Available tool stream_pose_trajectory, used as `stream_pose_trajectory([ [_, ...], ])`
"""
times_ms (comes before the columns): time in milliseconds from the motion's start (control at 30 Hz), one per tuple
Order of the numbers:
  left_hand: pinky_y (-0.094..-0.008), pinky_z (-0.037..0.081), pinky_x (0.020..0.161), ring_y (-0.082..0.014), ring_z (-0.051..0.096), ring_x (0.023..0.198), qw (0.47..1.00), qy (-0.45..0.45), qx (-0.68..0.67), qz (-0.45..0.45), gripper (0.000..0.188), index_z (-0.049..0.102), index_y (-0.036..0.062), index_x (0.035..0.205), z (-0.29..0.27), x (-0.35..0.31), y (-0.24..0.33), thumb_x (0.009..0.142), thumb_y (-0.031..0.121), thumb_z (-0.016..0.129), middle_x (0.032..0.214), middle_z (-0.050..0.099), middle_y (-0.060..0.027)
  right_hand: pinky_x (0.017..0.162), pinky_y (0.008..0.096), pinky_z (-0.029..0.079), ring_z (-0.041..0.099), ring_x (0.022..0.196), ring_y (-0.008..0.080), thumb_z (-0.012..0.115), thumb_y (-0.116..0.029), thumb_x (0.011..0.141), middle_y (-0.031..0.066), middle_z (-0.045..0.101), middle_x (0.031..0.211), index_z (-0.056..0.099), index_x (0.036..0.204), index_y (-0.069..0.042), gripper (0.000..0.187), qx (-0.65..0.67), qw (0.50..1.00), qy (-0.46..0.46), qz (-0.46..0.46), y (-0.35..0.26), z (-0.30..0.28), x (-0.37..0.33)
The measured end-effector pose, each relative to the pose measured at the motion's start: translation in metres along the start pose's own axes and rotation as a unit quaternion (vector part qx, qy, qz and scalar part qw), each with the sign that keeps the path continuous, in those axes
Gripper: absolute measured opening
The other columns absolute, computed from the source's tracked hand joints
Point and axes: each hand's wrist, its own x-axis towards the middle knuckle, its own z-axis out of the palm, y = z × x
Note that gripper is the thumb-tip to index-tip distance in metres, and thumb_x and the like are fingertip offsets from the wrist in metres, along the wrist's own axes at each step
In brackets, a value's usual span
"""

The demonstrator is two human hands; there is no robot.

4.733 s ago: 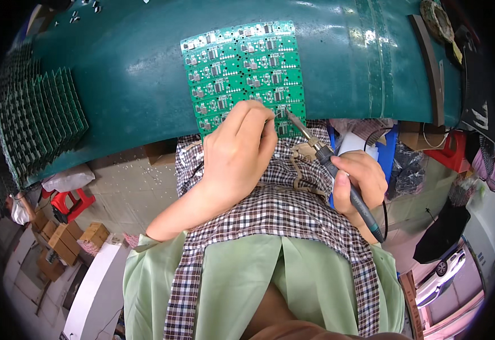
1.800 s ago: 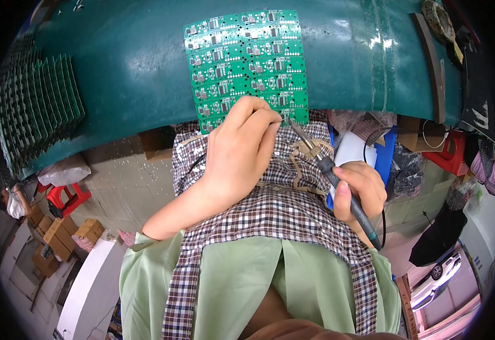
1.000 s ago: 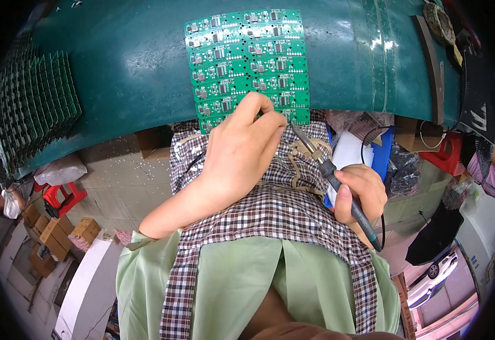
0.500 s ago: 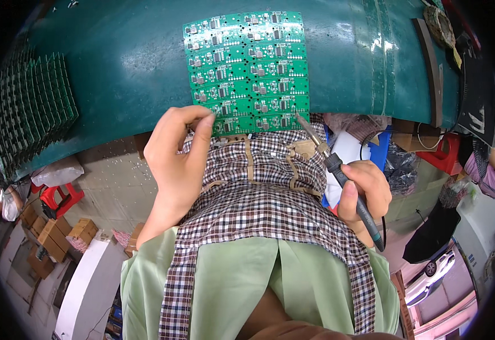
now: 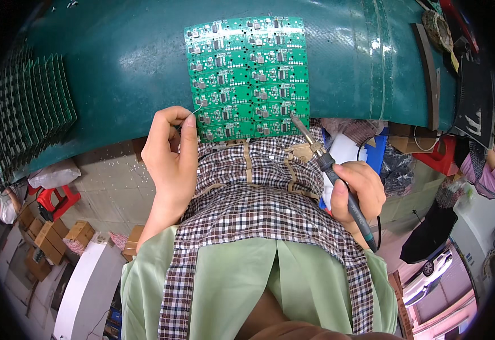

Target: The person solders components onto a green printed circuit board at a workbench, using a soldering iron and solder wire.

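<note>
A green circuit board panel [image 5: 222, 79], a grid of small identical boards with chips, lies at the near edge of the table. Between thumb and forefinger, my left hand [image 5: 171, 156] pinches a thin silvery solder wire [image 5: 198, 108], whose end reaches over the panel's left side. My right hand [image 5: 360, 190] grips a soldering iron [image 5: 325, 162] by its dark handle, like a pen. The iron's metal tip points up and left, over the panel's lower right corner; whether it touches cannot be made out.
A stack of green circuit panels [image 5: 35, 107] stands on the table [image 5: 128, 62] at left. At right lie a dark bar [image 5: 427, 79] and a tape roll [image 5: 437, 29]. Below the table's edge are a blue bin [image 5: 376, 152], red stools [image 5: 58, 199] and cardboard boxes [image 5: 52, 241].
My left hand has shifted slightly left, and the solder wire now shows beyond its fingertips. The soldering iron has moved a little left with my right hand. The panel sits slightly lower in view.
</note>
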Motion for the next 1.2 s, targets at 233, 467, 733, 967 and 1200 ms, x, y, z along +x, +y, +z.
stream_pose_trajectory([
  [233,-0.0243,0.038,0.050,-0.0108,0.046,0.053,0.998,-0.057,0.017,-0.002,0.007,0.050,0.0018,0.098,0.002,-0.001,0.006,0.091,0.001,0.053,0.070,0.055,-0.0086,0.047,0.0314,0.046,0.056,0.051,0.0228,0.057,-0.008,0.076,0.0138,0.057,0.061,0.062,0.085,0.008,0.019,-0.038,0.993,0.109,0.007,0.005,-0.021,-0.005],
  [467,-0.0252,0.042,0.055,-0.0112,0.050,0.058,0.997,-0.053,0.021,-0.056,0.007,0.052,0.0018,0.099,0.005,-0.006,0.011,0.093,0.005,0.050,0.070,0.055,-0.0074,0.057,0.0260,0.043,0.057,0.065,0.0180,0.061,-0.004,0.081,0.0110,0.061,0.076,0.065,0.098,0.004,0.019,-0.201,0.939,0.272,0.058,0.052,-0.062,0.042],
  [733,-0.0151,0.030,0.055,-0.0006,0.041,0.065,0.998,0.056,0.014,0.025,0.007,0.061,-0.0026,0.094,-0.010,0.009,0.011,0.089,0.002,0.059,0.079,0.055,0.0029,0.075,0.0360,0.050,0.063,0.087,0.0267,0.069,-0.014,0.081,0.0126,0.063,0.094,0.064,0.104,-0.003,0.026,-0.480,0.867,0.129,0.040,0.148,-0.101,0.094],
  [967,-0.0155,0.040,0.061,-0.0032,0.051,0.071,0.964,0.250,-0.004,0.091,0.008,0.060,-0.0014,0.097,-0.032,0.027,-0.004,0.090,0.003,0.059,0.085,0.060,-0.0007,0.069,0.0334,0.049,0.062,0.075,0.0248,0.060,-0.008,0.076,0.0166,0.064,0.085,0.063,0.096,0.004,0.024,-0.091,0.992,0.091,0.014,0.031,-0.049,0.029],
  [1200,-0.0139,0.035,0.052,-0.0022,0.048,0.061,0.953,0.282,0.012,0.111,0.009,0.059,-0.0037,0.096,-0.035,0.030,0.001,0.088,-0.001,0.060,0.078,0.058,-0.0016,0.048,0.0316,0.048,0.059,0.050,0.0231,0.059,-0.010,0.072,0.0122,0.060,0.060,0.065,0.079,0.006,0.019,-0.022,0.997,0.073,-0.007,0.000,-0.010,-0.001],
])
